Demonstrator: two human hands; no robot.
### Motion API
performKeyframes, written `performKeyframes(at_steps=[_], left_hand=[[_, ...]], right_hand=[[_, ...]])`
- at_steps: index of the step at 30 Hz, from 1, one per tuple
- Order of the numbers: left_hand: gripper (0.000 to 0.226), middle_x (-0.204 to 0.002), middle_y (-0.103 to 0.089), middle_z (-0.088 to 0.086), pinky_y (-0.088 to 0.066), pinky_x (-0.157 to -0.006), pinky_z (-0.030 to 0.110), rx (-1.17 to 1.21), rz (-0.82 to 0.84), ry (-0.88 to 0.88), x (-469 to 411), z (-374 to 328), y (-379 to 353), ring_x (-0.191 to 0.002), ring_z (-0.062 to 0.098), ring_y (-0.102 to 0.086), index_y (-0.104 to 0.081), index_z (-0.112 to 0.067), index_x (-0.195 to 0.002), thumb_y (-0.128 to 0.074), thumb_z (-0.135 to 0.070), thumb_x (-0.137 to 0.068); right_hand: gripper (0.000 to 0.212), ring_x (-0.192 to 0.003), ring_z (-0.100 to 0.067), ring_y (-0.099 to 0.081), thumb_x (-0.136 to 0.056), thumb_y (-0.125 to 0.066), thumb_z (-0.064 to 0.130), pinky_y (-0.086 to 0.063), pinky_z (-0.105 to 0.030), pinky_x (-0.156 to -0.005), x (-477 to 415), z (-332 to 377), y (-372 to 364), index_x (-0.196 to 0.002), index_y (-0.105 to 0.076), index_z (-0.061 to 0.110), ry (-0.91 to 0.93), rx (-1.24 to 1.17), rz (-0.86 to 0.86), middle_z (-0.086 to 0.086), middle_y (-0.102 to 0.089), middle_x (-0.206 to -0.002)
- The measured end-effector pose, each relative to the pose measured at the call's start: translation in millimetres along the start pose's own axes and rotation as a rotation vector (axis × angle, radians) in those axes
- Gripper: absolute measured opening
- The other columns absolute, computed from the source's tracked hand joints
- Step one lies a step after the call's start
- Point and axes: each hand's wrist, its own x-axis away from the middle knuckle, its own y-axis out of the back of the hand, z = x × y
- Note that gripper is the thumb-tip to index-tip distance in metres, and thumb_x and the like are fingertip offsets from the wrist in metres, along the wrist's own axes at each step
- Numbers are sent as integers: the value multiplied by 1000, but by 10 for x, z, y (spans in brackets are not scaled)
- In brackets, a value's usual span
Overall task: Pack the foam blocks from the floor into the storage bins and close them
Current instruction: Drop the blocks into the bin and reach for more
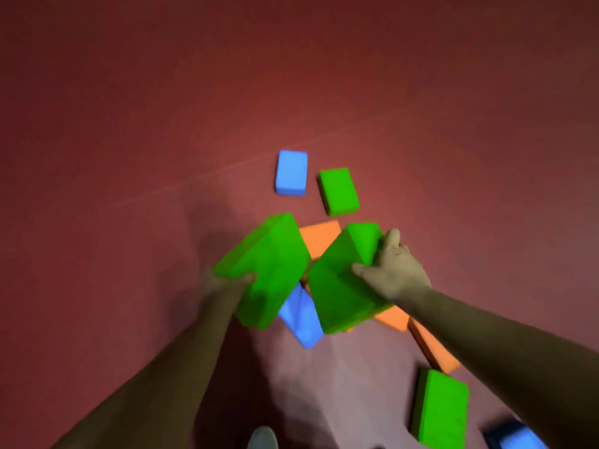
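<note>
Left hand (pixel 223 281): grasps the left green block (pixel 269 270) at its near left corner, thumb on the top face, fingers hidden beneath; block lifted and tilted.
Right hand (pixel 395 270): grasps the right green block (pixel 340 286) at its far right end, fingers curled over the edge, thumb on the broad face; block tilted, its inner edge just beside the left green block.
Under the held pair: an orange block (pixel 321 236) behind them, showing between their upper edges; a near blue block (pixel 301 319) below the gap, partly covered by both.
Under the right forearm: a long orange block (pixel 431 345), angled toward the lower right.
Far pair, flat on the floor, apart from the pile: far blue block (pixel 291 172); far green block (pixel 339 191) just beside it on the right.
Lower right: near green block (pixel 440 409); corner blue block (pixel 518 437), cut by the frame edge.
Red floor (pixel 129 157): runs wide to the left and beyond the far pair.
Bottom edge: a pale shoe tip (pixel 262 439).
</note>
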Motion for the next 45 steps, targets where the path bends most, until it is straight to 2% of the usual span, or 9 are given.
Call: performKeyframes(at_steps=[4,10,14,20,25,34,39,42,45], left_hand=[[68,-102,-71,4,-55,-86,39,-82,4,-163,587,-1026,504,-94,20,-68,-69,-8,-102,-95,-40,-48],[77,-110,-64,13,-50,-83,36,-104,1,-381,1581,-2390,1226,-101,29,-63,-53,-12,-114,-91,-29,-49],[94,-129,-56,16,-46,-99,41,-158,-117,-528,2130,-2862,1655,-118,32,-56,-42,-7,-135,-91,-27,-58],[77,-119,-62,13,-49,-92,41,-152,-218,-581,2855,-3013,2028,-110,30,-60,-48,-12,-120,-91,-35,-60],[77,-124,-49,11,-42,-101,36,-206,-353,-554,3539,-2766,2213,-116,29,-53,-53,-11,-125,-89,-36,-62],[72,-109,-55,8,-40,-95,30,-234,-564,-382,4589,-1551,3258,-109,24,-51,-61,-12,-117,-90,-39,-58],[64,-94,-66,2,-52,-84,35,-151,-719,-244,5249,-614,4213,-89,20,-61,-64,-21,-95,-86,-56,-46],[38,-77,-67,-7,-53,-73,29,-74,-820,-174,5744,40,4761,-72,11,-63,-64,-27,-78,-89,-40,-52],[58,-98,-62,3,-49,-84,34,-61,-932,-65,6284,686,5238,-91,20,-61,-64,-20,-98,-86,-49,-53]], right_hand=[[64,-105,-40,-59,-75,-71,52,-43,-41,-78,617,479,1057,-104,-27,15,54,52,-82,-18,-52,-110],[82,-106,-38,-58,-75,-66,61,-48,-43,-82,1545,951,2209,-128,-30,9,199,240,-293,-14,-51,-116],[82,-106,-38,-56,-77,-65,62,-46,-43,-82,1986,1031,2716,-129,-33,7,271,283,-425,-13,-52,-114],[73,-101,-39,-59,-76,-68,60,-50,-45,-77,2283,1013,3327,-116,-35,8,406,231,-508,-15,-55,-109],[76,-101,-40,-58,-74,-69,59,-48,-45,-77,2511,964,3471,-118,-35,7,538,225,-506,-15,-55,-109],[76,-100,-40,-59,-71,-70,59,-50,-46,-77,3231,1604,2735,-116,-35,9,843,215,-341,-16,-56,-107],[84,-106,-40,-59,-70,-72,57,-49,-46,-83,4095,2365,2080,-126,-34,8,1042,200,-217,-17,-57,-116],[84,-112,-39,-56,-72,-72,58,-48,-46,-87,4753,2779,1651,-129,-37,7,1156,211,-148,-16,-55,-122],[79,-111,-38,-56,-72,-71,60,-49,-45,-87,5464,3133,1151,-123,-42,8,1277,234,-102,-15,-56,-120]])
